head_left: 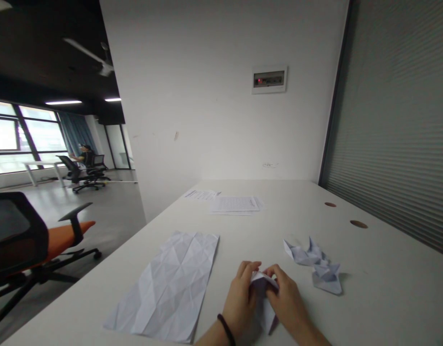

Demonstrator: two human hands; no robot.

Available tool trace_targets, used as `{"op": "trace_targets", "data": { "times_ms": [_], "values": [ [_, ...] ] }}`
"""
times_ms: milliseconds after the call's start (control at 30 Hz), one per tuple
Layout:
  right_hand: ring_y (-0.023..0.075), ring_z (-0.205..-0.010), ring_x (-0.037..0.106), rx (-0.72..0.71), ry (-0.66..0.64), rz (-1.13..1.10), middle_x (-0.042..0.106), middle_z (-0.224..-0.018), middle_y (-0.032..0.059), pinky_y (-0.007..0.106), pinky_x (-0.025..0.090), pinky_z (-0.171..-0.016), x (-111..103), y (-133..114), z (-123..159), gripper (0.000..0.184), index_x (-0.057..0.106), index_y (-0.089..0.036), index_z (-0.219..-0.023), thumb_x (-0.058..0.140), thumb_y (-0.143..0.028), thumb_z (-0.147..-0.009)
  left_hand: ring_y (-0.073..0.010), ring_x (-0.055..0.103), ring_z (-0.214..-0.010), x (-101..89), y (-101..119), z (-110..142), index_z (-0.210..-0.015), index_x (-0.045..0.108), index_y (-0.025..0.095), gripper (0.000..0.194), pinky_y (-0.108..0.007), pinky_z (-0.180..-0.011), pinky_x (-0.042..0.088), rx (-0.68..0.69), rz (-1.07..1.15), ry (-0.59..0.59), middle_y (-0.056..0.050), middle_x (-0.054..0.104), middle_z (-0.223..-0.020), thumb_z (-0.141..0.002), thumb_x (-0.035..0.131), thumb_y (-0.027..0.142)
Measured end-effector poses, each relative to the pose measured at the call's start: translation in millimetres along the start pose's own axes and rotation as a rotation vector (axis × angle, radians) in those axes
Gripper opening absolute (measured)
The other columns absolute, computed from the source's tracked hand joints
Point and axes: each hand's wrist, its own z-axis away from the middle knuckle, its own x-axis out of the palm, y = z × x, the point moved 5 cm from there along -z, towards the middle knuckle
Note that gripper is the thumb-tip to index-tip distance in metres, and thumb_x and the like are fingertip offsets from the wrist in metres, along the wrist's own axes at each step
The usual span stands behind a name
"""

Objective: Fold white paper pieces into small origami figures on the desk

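Observation:
A piece of folded white paper [264, 307] is held between both hands, low over the table's near side. My left hand [241, 293], with a dark band on the wrist, is closed on its left upper part. On the right upper edge, my right hand [284, 295] pinches the same paper, its fingertips close to the left ones. Part of the paper hangs below the fingers, and the hands hide some of it. Right of my hands lie several folded paper pieces [326, 274]. To the left lies a flat stack of creased white sheets [171, 283].
The white table [272, 230] reaches back to the wall. Printed sheets [236, 203] lie near its far end. Two round holes [359, 224] are cut along the right side, beside a ribbed glass partition [394, 120]. An orange-seated chair [59, 240] stands at the left. A person sits far off.

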Motion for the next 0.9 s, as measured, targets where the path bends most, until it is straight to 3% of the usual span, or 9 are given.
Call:
{"op": "trace_targets", "data": {
  "times_ms": [133,233,333,433,500,633,767,900],
  "values": [
    [0.0157,-0.068,0.055,0.012,-0.034,-0.084,0.057,-0.072,-0.0005,0.025,0.042,-0.063,0,14,-5,0.028,0.05,-0.021,-0.076,0.038,-0.004,-0.056,-0.0156,0.053,-0.095,-2.2,-7,-4,-0.106,0.057,0.025,0.048,-0.027,-0.084,0.042,0.041,-0.218,-0.109,-0.003,0.057,-0.104,-0.071,0.035,0.0],
    [0.0168,-0.081,0.053,-0.012,-0.153,-0.072,0.057,-0.081,0.0024,0.025,0.043,-0.07,2,22,-6,0.033,0.054,-0.019,-0.075,0.038,-0.002,-0.051,-0.0162,0.053,-0.098,-4.1,-23,-5,-0.105,0.059,0.027,0.043,-0.028,-0.086,0.042,0.038,-0.424,-0.236,-0.002,0.06,-0.105,-0.077,0.037,0.004],
    [0.0171,-0.091,0.051,-0.033,-0.291,-0.035,0.056,-0.091,0.004,0.028,0.042,-0.079,-2,20,-3,0.036,0.058,-0.02,-0.077,0.039,-0.002,-0.052,-0.0175,0.047,-0.109,-4.3,-31,0,-0.119,0.047,0.027,0.043,-0.031,-0.094,0.036,0.092,-0.495,-0.459,-0.002,0.051,-0.121,-0.08,0.042,0.011],
    [0.0189,-0.101,0.047,-0.034,-0.362,0.011,0.054,-0.102,0.0059,0.032,0.036,-0.09,-11,11,1,0.033,0.062,-0.02,-0.085,0.047,-0.007,-0.059,-0.0253,0.029,-0.123,-6.8,-29,7,-0.132,0.027,0.025,0.058,-0.045,-0.101,0.022,0.103,-0.544,-0.656,-0.006,0.031,-0.136,-0.08,0.05,0.038],
    [0.0204,-0.105,0.045,-0.05,-0.394,0.031,0.051,-0.107,0.0067,0.033,0.033,-0.094,-13,5,4,0.033,0.063,-0.021,-0.09,0.053,-0.012,-0.06,-0.027,0.021,-0.126,-9.0,-26,10,-0.134,0.02,0.023,0.067,-0.05,-0.101,0.016,0.075,-0.55,-0.718,-0.009,0.023,-0.138,-0.08,0.044,0.052],
    [0.0197,-0.105,0.045,-0.103,-0.426,-0.02,0.05,-0.109,0.0057,0.031,0.037,-0.091,-10,-2,8,0.031,0.064,-0.023,-0.091,0.058,-0.015,-0.061,-0.0245,0.019,-0.127,-8.5,-25,10,-0.134,0.021,0.024,0.054,-0.048,-0.101,0.016,0.041,-0.543,-0.72,-0.008,0.023,-0.139,-0.086,0.033,0.048],
    [0.0172,-0.096,0.05,-0.074,-0.437,-0.061,0.051,-0.102,0.0048,0.027,0.042,-0.081,-5,3,7,0.022,0.065,-0.021,-0.083,0.058,-0.015,-0.063,-0.0242,0.028,-0.123,-7.3,-25,4,-0.123,0.041,0.024,0.048,-0.041,-0.1,0.022,0.06,-0.534,-0.583,-0.006,0.036,-0.133,-0.077,0.055,0.032],
    [0.0143,-0.083,0.053,-0.067,-0.421,0.003,0.053,-0.089,0.0023,0.022,0.043,-0.07,-6,8,3,0.011,0.066,-0.02,-0.072,0.057,-0.016,-0.066,-0.0179,0.05,-0.096,-12.9,-18,-1,-0.092,0.061,0.024,0.023,-0.028,-0.086,0.037,0.06,-0.486,-0.487,-0.002,0.058,-0.1,-0.069,0.061,0.021]
  ]
}}
